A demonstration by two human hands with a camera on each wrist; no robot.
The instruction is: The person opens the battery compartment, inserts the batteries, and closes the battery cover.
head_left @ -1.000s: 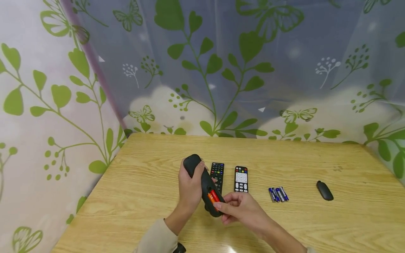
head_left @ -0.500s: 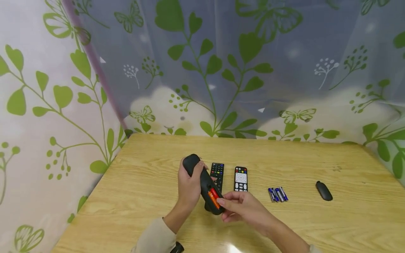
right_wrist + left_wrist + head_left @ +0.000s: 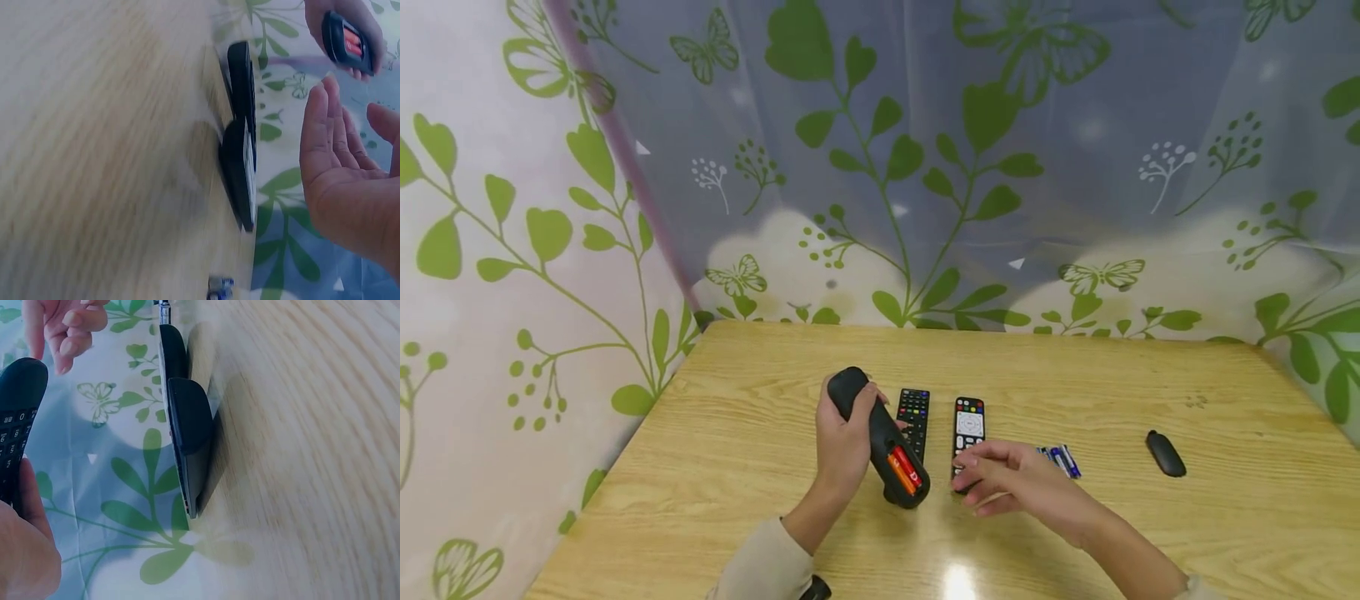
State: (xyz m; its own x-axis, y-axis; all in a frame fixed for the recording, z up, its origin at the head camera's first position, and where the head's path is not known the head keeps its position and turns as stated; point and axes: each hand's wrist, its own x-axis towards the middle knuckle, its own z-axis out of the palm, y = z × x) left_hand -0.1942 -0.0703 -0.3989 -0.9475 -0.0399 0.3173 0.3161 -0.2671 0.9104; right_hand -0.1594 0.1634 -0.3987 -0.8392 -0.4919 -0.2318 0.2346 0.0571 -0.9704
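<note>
While gripping the black remote (image 3: 882,432), lower centre of the frame, in the left hand (image 3: 841,442), with right hand (image 3: 1015,482) relaxed and empty, expect something light, stiff, perhaps slippery; hold mid-body, clear of the exposed batteries (image 3: 903,470).

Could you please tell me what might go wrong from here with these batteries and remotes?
The red and orange batteries could slip out, since they sit uncovered in the black remote that the left hand grips at a tilt. The right hand, close to the white-faced remote, might nudge it if lowered.
</note>
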